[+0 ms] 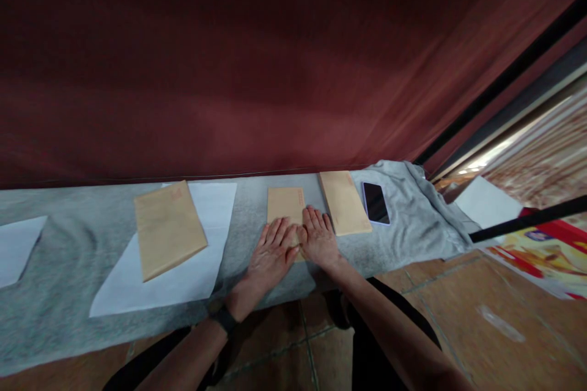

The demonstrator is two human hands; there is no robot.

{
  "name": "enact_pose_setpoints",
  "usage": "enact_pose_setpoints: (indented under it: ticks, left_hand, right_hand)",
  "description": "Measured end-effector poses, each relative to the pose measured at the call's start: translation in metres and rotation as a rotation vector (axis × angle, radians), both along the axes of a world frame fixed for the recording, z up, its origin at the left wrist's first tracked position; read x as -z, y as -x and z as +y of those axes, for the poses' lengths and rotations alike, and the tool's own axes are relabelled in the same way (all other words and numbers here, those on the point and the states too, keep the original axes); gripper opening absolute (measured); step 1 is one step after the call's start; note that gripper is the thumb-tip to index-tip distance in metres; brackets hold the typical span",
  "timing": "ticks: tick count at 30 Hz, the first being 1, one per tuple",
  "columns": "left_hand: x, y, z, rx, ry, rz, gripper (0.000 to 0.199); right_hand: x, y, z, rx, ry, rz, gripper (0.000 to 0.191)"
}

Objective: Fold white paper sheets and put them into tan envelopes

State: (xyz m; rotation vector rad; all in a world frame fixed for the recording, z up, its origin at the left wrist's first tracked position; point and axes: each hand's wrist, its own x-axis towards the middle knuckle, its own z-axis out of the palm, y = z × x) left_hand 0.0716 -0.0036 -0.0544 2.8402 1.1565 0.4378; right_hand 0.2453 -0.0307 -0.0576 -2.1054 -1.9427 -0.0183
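Note:
A tan envelope (285, 200) with small red print lies on the grey cloth (247, 208) in the middle. Both my hands rest flat on its lower part. My left hand (272, 250) has its fingers stretched out, and a dark band is round the wrist. Beside it, my right hand (320, 238) lies palm down with fingers extended, near the envelope's right edge. The palms hide much of the envelope's lower half. Just to the right is a stack of tan envelopes (345, 203). Further left, another tan envelope (169, 229) lies on white paper sheets (215, 208).
A phone (376, 203) lies right of the envelope stack. Another white sheet (18, 247) is at the far left. Behind the cloth rises a dark red surface (229, 104). Dark bars and a colourful printed box (545, 253) are at the right, above the tiled floor (458, 299).

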Motion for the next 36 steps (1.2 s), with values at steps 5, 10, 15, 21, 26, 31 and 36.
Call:
enact_pose_setpoints:
  ticks: [5,10,15,21,26,31,36]
  left_hand:
    - [0.002,0.009,-0.006,0.099,0.018,-0.006,0.055]
    - [0.004,0.007,-0.013,0.164,0.04,-0.002,0.06]
    - [-0.003,-0.007,-0.022,0.141,0.0,0.112,0.047]
    - [-0.005,-0.017,-0.035,0.16,-0.105,0.194,0.044]
    - [-0.028,-0.007,-0.018,0.123,-0.124,-0.002,0.035]
    - [-0.066,0.011,0.02,-0.223,0.167,-0.755,0.023]
    - [-0.073,0.004,0.042,-0.517,0.73,-1.713,0.035]
  right_hand:
    - [0.0,-0.004,-0.007,-0.053,0.022,-0.022,0.056]
    - [0.002,-0.008,-0.012,-0.098,0.022,-0.006,0.057]
    - [-0.005,-0.017,-0.002,-0.112,0.014,0.118,0.049]
    - [-0.01,-0.029,0.016,-0.069,-0.033,0.303,0.039]
    - [-0.011,-0.035,0.027,0.022,-0.137,0.518,0.037]
    - [-0.013,-0.033,0.03,0.054,-0.212,0.722,0.04]
    - [-0.011,-0.014,0.031,0.01,-0.041,1.101,0.044]
